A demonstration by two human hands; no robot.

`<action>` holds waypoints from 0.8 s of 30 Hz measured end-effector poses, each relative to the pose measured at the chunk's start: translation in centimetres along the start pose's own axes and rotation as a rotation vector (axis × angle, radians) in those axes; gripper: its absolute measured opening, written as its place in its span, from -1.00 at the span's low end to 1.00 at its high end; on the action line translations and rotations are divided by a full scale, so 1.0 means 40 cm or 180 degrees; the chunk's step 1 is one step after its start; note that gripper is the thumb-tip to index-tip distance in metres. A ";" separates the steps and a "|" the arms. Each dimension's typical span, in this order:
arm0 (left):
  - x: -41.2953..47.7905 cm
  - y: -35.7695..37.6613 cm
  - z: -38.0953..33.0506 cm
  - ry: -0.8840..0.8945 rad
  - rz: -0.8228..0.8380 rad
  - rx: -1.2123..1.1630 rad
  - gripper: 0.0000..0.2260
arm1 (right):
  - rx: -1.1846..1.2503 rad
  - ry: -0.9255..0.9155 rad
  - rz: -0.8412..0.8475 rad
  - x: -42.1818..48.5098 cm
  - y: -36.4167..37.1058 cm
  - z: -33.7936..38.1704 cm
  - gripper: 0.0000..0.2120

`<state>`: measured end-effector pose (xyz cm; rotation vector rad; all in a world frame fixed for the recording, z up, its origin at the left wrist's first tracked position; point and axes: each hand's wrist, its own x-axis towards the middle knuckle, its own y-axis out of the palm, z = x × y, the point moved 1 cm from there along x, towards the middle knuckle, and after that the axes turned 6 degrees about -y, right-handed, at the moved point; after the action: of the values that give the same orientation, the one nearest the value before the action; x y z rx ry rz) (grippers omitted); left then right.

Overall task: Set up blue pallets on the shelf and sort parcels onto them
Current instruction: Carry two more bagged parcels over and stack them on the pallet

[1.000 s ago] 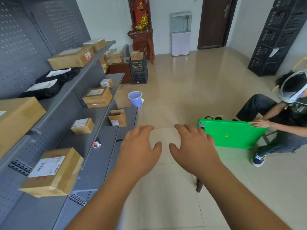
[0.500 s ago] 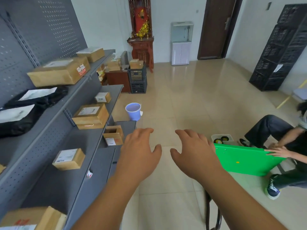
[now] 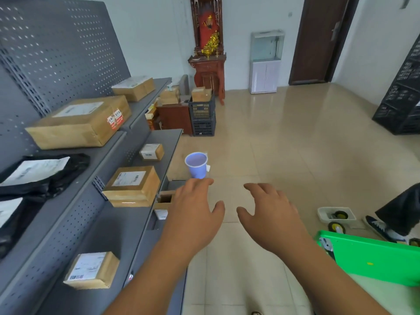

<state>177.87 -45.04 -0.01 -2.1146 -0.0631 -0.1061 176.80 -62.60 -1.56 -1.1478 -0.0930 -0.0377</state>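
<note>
Parcels [image 3: 133, 186] lie spread over the grey shelf [image 3: 127, 228] tiers at left. Left hand [image 3: 195, 214] and right hand [image 3: 270, 214] hover palm-down over floor [image 3: 284, 155] beside it, fingers [image 3: 261, 189] spread, released, holding nothing. Green board [image 3: 375, 258] lower right, near right forearm.

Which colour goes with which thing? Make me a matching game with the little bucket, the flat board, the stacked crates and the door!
Things:
1. bucket on the floor
2. flat board at lower right
3. stacked crates by the desk
4. door

Colours:
A. black
B. dark brown
C. green
D. pale blue

Pairs: 1-D, 2-C, 3-A, 4-B
</note>
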 end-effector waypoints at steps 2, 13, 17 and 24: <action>0.078 0.007 0.005 -0.0090 -0.0085 0.0021 -0.54 | 0.0074 -0.0119 0.0008 0.090 0.012 -0.006 -0.43; 0.425 0.002 0.005 -0.0768 -0.0505 0.0201 -0.57 | 0.0526 -0.1103 0.0201 0.552 0.007 0.007 -0.53; 0.462 -0.037 0.055 -0.1023 -0.0724 0.0184 -0.60 | 0.0978 -0.1549 0.0297 0.641 0.042 0.075 -0.58; 0.450 -0.130 0.190 -0.1554 -0.1178 0.0232 -0.61 | 0.1389 -0.2258 0.0537 0.721 0.133 0.272 -0.68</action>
<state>195.69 -35.81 2.33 -1.9916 -0.7367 0.1933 205.35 -49.98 0.72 -0.6845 -0.6031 0.5205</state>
